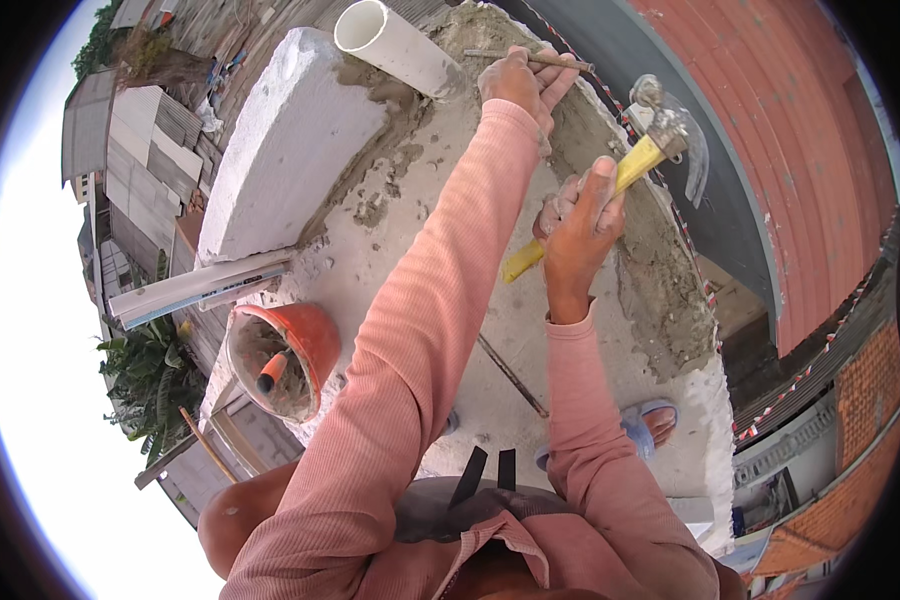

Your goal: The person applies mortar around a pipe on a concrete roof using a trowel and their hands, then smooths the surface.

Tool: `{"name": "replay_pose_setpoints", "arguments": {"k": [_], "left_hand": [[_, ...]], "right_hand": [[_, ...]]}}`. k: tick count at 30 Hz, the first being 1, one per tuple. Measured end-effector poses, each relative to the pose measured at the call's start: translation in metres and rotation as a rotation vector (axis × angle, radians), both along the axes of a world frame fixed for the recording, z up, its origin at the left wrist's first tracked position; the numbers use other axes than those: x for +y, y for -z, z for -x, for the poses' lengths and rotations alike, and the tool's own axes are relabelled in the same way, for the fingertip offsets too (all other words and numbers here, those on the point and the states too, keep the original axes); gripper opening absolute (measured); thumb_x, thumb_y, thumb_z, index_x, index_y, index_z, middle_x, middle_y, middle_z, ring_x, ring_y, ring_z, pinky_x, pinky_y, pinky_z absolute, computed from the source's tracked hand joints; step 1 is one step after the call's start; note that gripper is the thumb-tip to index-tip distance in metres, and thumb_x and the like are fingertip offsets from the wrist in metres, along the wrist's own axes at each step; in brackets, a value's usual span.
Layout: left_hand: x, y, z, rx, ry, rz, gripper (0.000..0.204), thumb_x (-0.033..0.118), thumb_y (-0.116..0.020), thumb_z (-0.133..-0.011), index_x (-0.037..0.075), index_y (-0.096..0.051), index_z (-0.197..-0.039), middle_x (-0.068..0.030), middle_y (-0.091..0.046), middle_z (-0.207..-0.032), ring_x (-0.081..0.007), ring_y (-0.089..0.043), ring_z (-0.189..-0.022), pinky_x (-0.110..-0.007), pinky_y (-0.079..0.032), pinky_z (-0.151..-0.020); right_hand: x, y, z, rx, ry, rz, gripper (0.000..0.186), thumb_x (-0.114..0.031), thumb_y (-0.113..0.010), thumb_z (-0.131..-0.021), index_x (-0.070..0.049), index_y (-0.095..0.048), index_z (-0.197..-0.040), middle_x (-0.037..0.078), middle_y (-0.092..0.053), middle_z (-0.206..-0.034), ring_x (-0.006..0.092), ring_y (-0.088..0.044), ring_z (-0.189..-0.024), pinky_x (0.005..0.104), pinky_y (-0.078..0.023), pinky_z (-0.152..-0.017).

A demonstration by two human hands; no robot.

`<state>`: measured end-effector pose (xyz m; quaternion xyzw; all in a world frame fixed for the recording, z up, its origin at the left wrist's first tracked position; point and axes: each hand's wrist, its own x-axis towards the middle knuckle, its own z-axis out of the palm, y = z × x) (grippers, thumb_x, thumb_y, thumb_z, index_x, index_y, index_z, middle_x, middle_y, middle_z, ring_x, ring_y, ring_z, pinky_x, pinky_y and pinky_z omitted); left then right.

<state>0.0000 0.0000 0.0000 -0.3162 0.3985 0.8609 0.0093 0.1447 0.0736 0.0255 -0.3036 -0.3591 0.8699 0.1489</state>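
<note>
Hammer in the right hand, rod in the left, above a rough slab

Nearest, past the person's lap, a foot in a blue sandal (650,426) stands on the pale slab (370,245). A thin dark rod (511,374) lies there between the forearms. To the left, an orange bucket (319,336) is tilted, with grey material inside and an orange-handled tool (273,370) in it.

Farther out, the right hand (582,218) is closed round the yellow handle of a claw hammer (638,163), its thumb laid along the grip. The handle's butt sticks out to the lower left of the fist; the crusted metal head lies beyond the hand, up and to the right.

Farther still, the left hand (520,85) grips a brown rod (573,64), which runs crosswise through its fingers and shows at both sides. The rod's right end is near the hammer head, apart from it in this view; their difference in height cannot be told.

Just left of that hand stands a leaning white pipe (395,48), beside a big white block (285,150). Beyond the slab's right edge spreads a red roof (780,150).
</note>
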Motion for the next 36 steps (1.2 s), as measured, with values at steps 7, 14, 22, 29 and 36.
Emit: {"name": "replay_pose_setpoints", "arguments": {"k": [7, 14, 22, 29, 36], "left_hand": [[0.002, 0.006, -0.008, -0.037, 0.045, 0.149, 0.027, 0.018, -0.037, -0.107, -0.008, -0.045, -0.108, -0.0170, -0.062, -0.098, -0.0301, -0.070, -0.088, -0.040, -0.065, -0.083], [-0.005, 0.006, -0.021, -0.027, 0.094, 0.259, 0.022, 0.017, -0.043, -0.106, -0.004, -0.050, -0.110, -0.0145, -0.061, -0.100, -0.0265, -0.069, -0.084, -0.039, -0.064, -0.080], [-0.013, -0.009, -0.021, -0.005, 0.073, 0.204, 0.023, 0.017, -0.043, -0.108, -0.004, -0.053, -0.108, -0.0136, -0.061, -0.100, -0.0252, -0.068, -0.088, -0.037, -0.063, -0.079], [-0.014, -0.013, -0.014, 0.020, -0.017, 0.112, 0.023, 0.015, -0.045, -0.107, -0.005, -0.054, -0.107, -0.0123, -0.061, -0.096, -0.0231, -0.067, -0.093, -0.033, -0.062, -0.080], [-0.010, -0.020, -0.017, 0.045, 0.014, 0.172, 0.025, 0.016, -0.042, -0.107, -0.006, -0.055, -0.108, -0.0122, -0.062, -0.096, -0.0223, -0.068, -0.091, -0.033, -0.061, -0.080]], "right_hand": [[0.021, -0.021, -0.002, -0.164, -0.317, -0.160, 0.050, -0.058, -0.046, -0.103, -0.012, -0.042, -0.083, -0.006, -0.037, -0.061, 0.0049, -0.037, -0.044, 0.0242, -0.028, -0.038], [0.027, -0.023, -0.011, -0.224, -0.358, -0.111, 0.051, -0.060, -0.045, -0.102, -0.013, -0.039, -0.082, -0.005, -0.035, -0.059, 0.0052, -0.038, -0.044, 0.0231, -0.029, -0.038], [0.023, -0.034, -0.015, -0.167, -0.372, -0.031, 0.052, -0.059, -0.045, -0.103, -0.012, -0.039, -0.082, -0.005, -0.036, -0.061, 0.0048, -0.038, -0.045, 0.0227, -0.029, -0.039], [0.020, -0.043, -0.016, -0.112, -0.404, -0.031, 0.049, -0.056, -0.045, -0.104, -0.012, -0.039, -0.082, -0.006, -0.034, -0.062, 0.0040, -0.034, -0.045, 0.0226, -0.029, -0.039], [0.022, -0.050, -0.016, -0.035, -0.399, -0.041, 0.047, -0.052, -0.044, -0.106, -0.012, -0.040, -0.083, -0.005, -0.036, -0.061, 0.0034, -0.034, -0.045, 0.0218, -0.028, -0.039]]}}
